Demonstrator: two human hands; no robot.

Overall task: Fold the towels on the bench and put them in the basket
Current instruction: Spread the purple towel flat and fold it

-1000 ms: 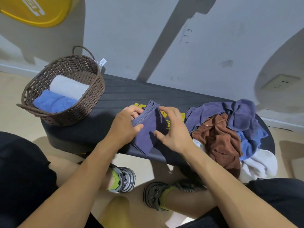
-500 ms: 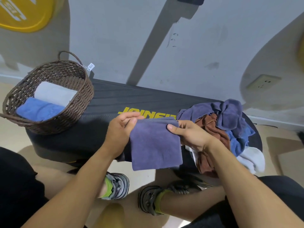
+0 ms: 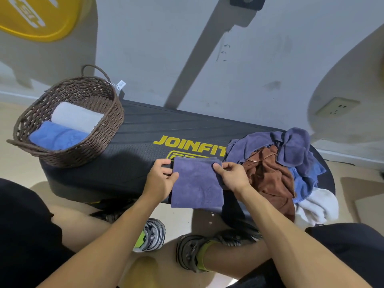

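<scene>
1.0 s ago: purple microfibre towel (image 3: 197,182) bunched and half-folded between both hands, edge raised over the yellow lettering. 0.5 s ago: opened into a flat folded rectangle, held up by its top corners. Now: the same rectangle sits lower, its top edge lying on the black padded counter (image 3: 145,129) just below the lettering, its lower part hanging over the near edge. Left hand (image 3: 161,176) now pinches the upper left edge, thumb on top; right hand (image 3: 231,175) pinches the upper right corner. More of the lettering is uncovered.
</scene>
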